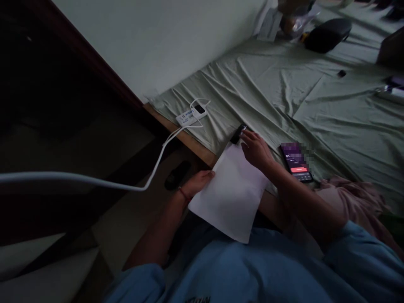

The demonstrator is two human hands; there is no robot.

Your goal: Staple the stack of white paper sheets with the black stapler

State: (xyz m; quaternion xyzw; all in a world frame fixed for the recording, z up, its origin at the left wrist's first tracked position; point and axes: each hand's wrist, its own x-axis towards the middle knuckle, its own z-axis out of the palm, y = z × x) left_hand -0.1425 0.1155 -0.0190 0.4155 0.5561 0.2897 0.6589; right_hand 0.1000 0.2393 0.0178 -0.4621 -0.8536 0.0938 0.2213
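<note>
Left hand grips left edge of white paper sheet, flat and unfolded, half on bed edge. Right hand, fingers curled, pinches small dark object at sheet's top corner. Lit phone just beside. No fold or mark visible.

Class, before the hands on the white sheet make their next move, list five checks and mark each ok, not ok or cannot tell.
1. Left hand has a grip on the white paper sheet edge: ok.
2. Right hand rests at the sheet's top: ok.
3. Small black object at the right fingertips, gripped: cannot tell.
4. Phone lies clear of the sheet: ok.
5. White cable clear of the sheet: ok.
</note>
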